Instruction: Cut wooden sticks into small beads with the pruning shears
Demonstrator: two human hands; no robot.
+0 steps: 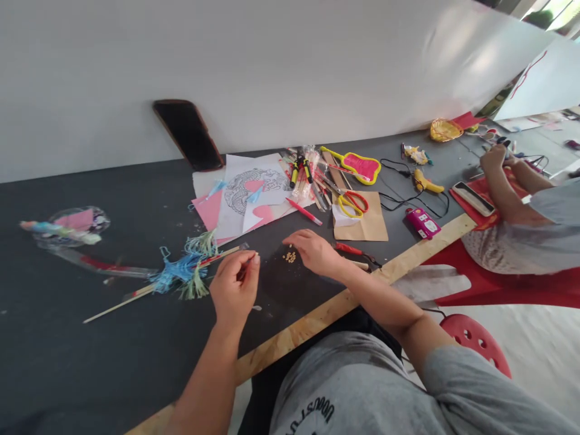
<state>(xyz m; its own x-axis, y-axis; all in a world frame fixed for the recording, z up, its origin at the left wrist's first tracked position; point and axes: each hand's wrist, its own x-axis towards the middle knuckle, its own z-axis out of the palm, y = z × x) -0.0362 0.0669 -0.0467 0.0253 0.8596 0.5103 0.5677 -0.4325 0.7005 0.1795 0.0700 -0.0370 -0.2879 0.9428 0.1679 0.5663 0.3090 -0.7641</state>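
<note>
My left hand (pixel 235 284) is raised over the dark table, its thumb and index fingertips pinched together; a tiny pale piece seems to show between them, too small to name. My right hand (pixel 315 251) reaches over a small pile of tan beads (pixel 290 257), fingers bent, fingertips just above the pile's upper left side. Whether those fingers hold anything is hidden. Left of my left hand lie blue tassels (pixel 174 272) and pale green tassels (pixel 196 287) across thin wooden sticks (pixel 106 311).
Behind my hands are a dragon drawing (pixel 240 187), scissors (pixel 351 202), a red pen (pixel 304 211) and black-yellow pliers (pixel 300 169). A phone (pixel 188 134) leans on the white partition. Rightward lie a pink box (pixel 422 223), cables and another person's hands (pixel 495 158).
</note>
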